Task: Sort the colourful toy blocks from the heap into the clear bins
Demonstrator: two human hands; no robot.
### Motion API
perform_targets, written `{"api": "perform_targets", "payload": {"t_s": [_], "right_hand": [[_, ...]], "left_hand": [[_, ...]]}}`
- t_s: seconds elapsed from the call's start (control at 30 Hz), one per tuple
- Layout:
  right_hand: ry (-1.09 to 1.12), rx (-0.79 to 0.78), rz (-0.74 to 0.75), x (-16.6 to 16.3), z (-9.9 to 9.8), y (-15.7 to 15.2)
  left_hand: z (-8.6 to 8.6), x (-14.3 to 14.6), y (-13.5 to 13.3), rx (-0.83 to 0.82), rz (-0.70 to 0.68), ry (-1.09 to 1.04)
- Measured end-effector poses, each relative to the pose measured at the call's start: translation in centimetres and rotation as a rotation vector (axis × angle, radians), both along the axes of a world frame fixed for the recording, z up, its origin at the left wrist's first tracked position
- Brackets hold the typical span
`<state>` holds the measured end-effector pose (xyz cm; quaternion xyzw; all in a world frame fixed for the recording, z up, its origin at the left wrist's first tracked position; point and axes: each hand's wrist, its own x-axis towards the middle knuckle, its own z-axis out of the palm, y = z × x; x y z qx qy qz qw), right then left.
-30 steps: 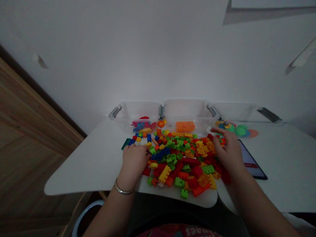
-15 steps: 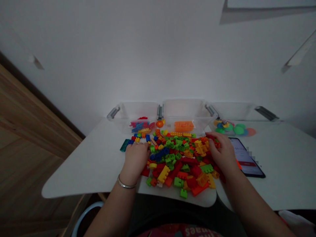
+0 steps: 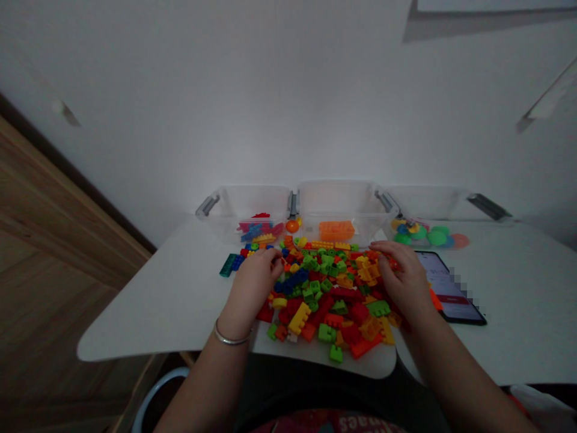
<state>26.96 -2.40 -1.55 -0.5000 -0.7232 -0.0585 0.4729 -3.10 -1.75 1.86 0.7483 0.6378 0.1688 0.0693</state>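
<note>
Toy blocks (image 3: pixel 324 288) heaped between both hands, left hand (image 3: pixel 252 285) and right hand (image 3: pixel 403 279) curled on them, grasp unclear

L hand (image 3: pixel 253 282): silver bangle (image 3: pixel 231 338) at wrist; arms bare; dark top (image 3: pixel 315 397) w/ red print

White table (image 3: pixel 157 307) w/ rounded front edge. Three clear plastic bins in a row at 12 o'clock on it, against the grey wall (image 3: pixel 270 90): left bin (image 3: pixel 234 207), mid bin (image 3: pixel 338 195), right bin (image 3: pixel 428 201), grey handles at the ends. Small orange ball (image 3: pixel 293 227) btwn left & mid bins. Green & pink discs (image 3: pixel 436 238) at 2 o'clock. Dark phone (image 3: pixel 451 291), screen lit, at 3 o'clock. Wood panel (image 3: pixel 54 240) at 9 o'clock; pale blue rim (image 3: pixel 151 394) below table at 7 o'clock
</note>
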Motion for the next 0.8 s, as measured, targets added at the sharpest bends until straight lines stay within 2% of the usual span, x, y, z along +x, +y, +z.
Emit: {"api": "perform_targets", "payload": {"t_s": [0.23,0.4,0.53,0.63,0.7,0.8], "right_hand": [[-0.046,-0.056,0.185,-3.4,1.5,-1.0],[-0.078,-0.152,0.306,-6.4,2.1,-1.8],[-0.054,-0.168,0.309,-7.6,1.9,-2.0],[-0.03,-0.135,0.284,-7.8,1.8,-2.0],[-0.037,-0.103,0.27,-7.8,2.0,-2.0],[-0.077,-0.061,0.25,-7.6,2.6,-2.1]], "left_hand": [[0.3,1.6,0.3,0.045,-0.081,-0.164],[0.6,3.7,-0.7,-0.052,-0.168,-0.574],[0.3,4.8,-1.6,-0.142,-0.294,-0.77],[0.0,5.1,-1.8,-0.17,-0.279,-0.818],[-0.2,5.1,-1.7,-0.264,-0.266,-0.938],[-0.3,5.1,-1.6,-0.506,-0.273,-1.231]]}}
